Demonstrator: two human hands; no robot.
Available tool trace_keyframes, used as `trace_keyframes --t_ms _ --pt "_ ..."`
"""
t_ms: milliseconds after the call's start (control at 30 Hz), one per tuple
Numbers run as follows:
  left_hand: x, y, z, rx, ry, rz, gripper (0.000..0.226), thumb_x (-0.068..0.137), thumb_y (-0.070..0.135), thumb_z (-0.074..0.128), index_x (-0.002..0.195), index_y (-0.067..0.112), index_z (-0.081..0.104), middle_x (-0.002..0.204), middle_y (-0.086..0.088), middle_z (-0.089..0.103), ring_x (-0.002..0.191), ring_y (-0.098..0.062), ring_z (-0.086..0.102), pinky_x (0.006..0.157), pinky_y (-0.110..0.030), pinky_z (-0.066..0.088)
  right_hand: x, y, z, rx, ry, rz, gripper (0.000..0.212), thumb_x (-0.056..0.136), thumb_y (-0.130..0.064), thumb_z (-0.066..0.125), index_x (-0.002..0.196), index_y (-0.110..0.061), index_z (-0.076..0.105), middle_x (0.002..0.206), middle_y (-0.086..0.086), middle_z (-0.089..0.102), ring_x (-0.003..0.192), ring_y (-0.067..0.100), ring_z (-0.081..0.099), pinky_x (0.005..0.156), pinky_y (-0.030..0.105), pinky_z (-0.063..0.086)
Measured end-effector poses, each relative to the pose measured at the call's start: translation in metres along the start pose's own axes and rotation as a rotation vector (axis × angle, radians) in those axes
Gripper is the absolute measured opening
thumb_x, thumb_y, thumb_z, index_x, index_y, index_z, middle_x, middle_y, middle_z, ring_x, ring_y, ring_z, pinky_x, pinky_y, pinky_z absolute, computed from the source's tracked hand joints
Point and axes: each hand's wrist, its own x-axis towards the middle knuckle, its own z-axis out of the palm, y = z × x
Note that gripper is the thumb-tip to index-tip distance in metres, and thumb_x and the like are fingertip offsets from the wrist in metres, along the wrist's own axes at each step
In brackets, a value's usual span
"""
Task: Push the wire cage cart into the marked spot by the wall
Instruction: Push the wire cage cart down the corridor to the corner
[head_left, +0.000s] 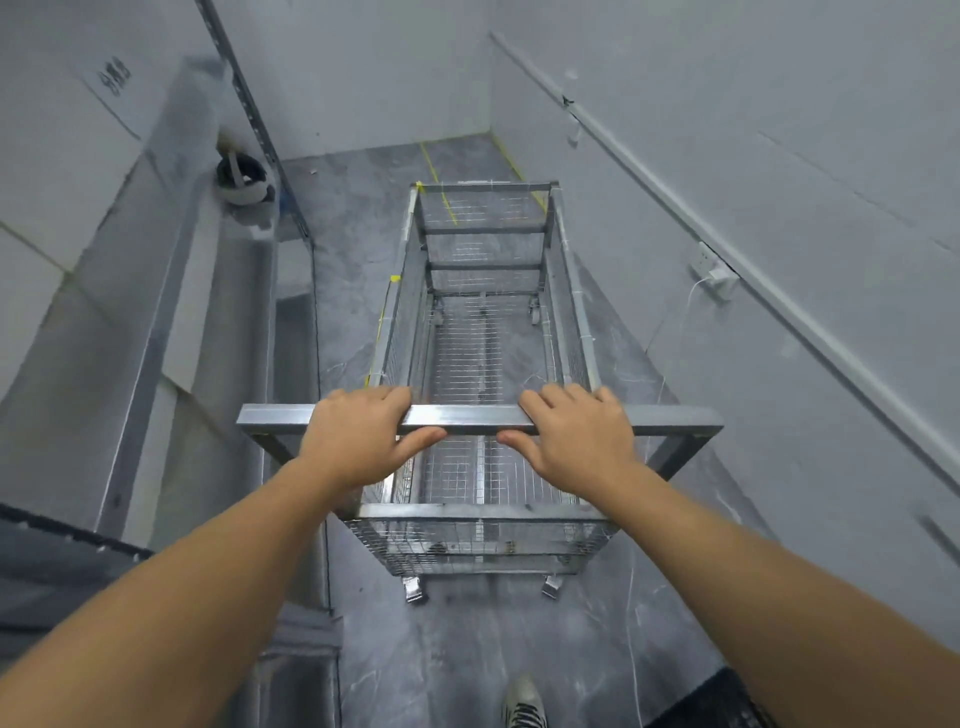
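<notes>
The wire cage cart (485, 340) stands lengthwise in front of me on the dark floor, empty, with its metal handle bar (472, 418) nearest me. My left hand (358, 434) grips the bar left of centre, fingers over the top and thumb under. My right hand (576, 431) grips it right of centre the same way. Yellow tape lines (436, 174) mark a spot on the floor beyond the cart's far end, next to the right wall and the back wall. More yellow tape (387, 312) runs along the cart's left side.
A grey wall with a conduit rail (727, 249) and a socket with a plug (714, 270) runs close along the right. On the left stand metal shelving with large panels (156, 312) and a white helmet (241, 179). My shoe (524, 701) shows below.
</notes>
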Motion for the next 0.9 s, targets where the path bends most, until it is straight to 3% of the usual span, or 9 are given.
trace_keyframes --t_ms 200,400,600,767,900 --pt "0.058 -0.014 0.017 0.005 -0.004 0.016 0.059 0.082 0.080 0.024 0.072 0.023 0.038 0.063 0.006 0.050 0.052 -0.018 0.039 0.054 -0.031 0.029 0.053 0.022 0.012 0.031 -0.076 0.020 0.054 0.089 -0.065 0.031 0.106 -0.019 0.055 0.097 0.001 0.065 0.088 0.026 0.061 0.078 0.044 0.043" --pt "0.126 -0.031 0.034 0.022 -0.014 0.014 0.064 0.080 0.083 0.018 0.073 0.024 0.039 0.063 0.009 0.047 0.050 -0.017 0.041 0.045 -0.027 0.023 0.111 0.057 0.034 -0.007 -0.071 0.101 0.059 0.086 -0.074 0.030 0.100 -0.021 0.055 0.094 -0.002 0.063 0.085 0.024 0.058 0.076 0.041 0.035" --pt "0.192 -0.061 0.052 0.027 -0.047 0.016 0.065 0.078 0.084 0.013 0.076 0.025 0.041 0.066 0.009 0.052 0.053 -0.016 0.049 0.046 -0.027 0.031 0.177 0.081 0.054 -0.011 -0.103 0.137 0.058 0.086 -0.074 0.032 0.102 -0.023 0.054 0.096 -0.003 0.062 0.089 0.023 0.056 0.077 0.040 0.034" --pt "0.253 -0.097 0.066 0.030 -0.077 0.033 0.063 0.081 0.083 0.017 0.076 0.024 0.041 0.064 0.009 0.047 0.053 -0.016 0.047 0.046 -0.028 0.028 0.241 0.096 0.066 0.001 -0.162 0.166 0.061 0.085 -0.074 0.024 0.104 -0.024 0.053 0.099 -0.004 0.060 0.094 0.021 0.054 0.081 0.040 0.034" --pt "0.294 -0.125 0.081 0.027 -0.075 0.037 0.064 0.082 0.083 0.018 0.077 0.024 0.041 0.064 0.008 0.049 0.053 -0.016 0.048 0.048 -0.029 0.036 0.287 0.105 0.075 -0.006 -0.168 0.170 0.063 0.084 -0.074 0.023 0.103 -0.022 0.053 0.099 -0.003 0.059 0.094 0.022 0.053 0.080 0.040 0.033"
